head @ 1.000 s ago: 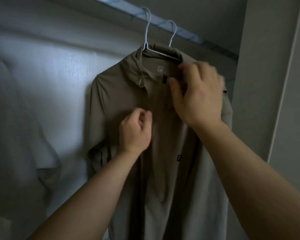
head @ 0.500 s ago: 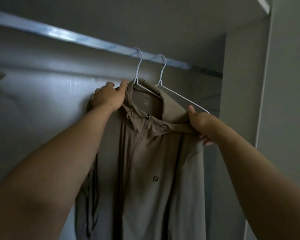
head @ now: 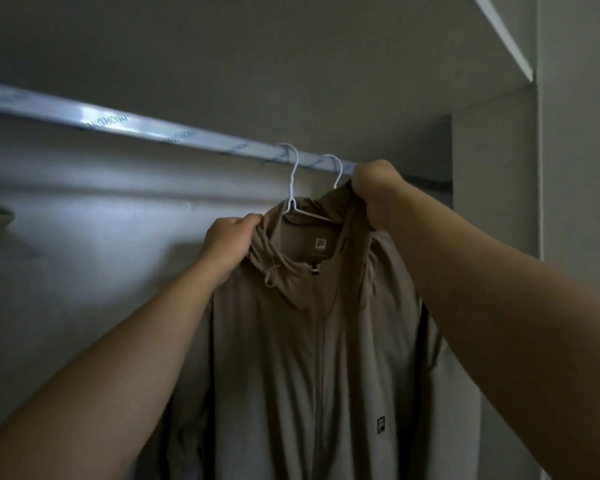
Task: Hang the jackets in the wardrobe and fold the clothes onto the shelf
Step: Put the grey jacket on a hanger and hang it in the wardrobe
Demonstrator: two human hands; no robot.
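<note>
On rail point(head: 125, 124): "HONG" print; hands grip jacket point(head: 291, 341).

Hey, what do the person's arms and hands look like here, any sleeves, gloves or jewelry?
Both forearms are bare as far as the frame shows, with no sleeve in sight. The left hand and right hand wear no gloves, and no watch, ring or bracelet shows.

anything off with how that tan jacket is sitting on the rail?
Two white wire hangers hook the silver rail, with one tan zip-up jacket in view. Its hood is bunched up: the right hand grips it high by the rail, the left hand grips the collar lower. Nothing looks torn.
</note>
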